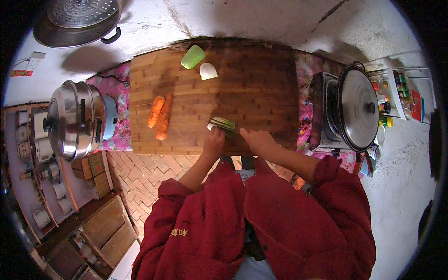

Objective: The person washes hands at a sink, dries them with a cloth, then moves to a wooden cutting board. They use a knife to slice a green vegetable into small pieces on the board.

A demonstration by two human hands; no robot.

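In right grip (255, 140), clasping one knife (232, 129); in left grip (214, 141), holding one sliced vegetable (226, 122) near front edge of board (261, 84). Two carrots (163, 119), two vegetable chunks (192, 57); open room rightward.

Green-and-white slices (226, 123), orange carrots (164, 118), brown board (252, 88), pink flowered cloth (123, 131)

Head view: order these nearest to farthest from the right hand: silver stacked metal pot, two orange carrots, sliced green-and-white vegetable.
1. Sliced green-and-white vegetable: just left of the right hand.
2. Two orange carrots: farther left.
3. Silver stacked metal pot: farthest left.
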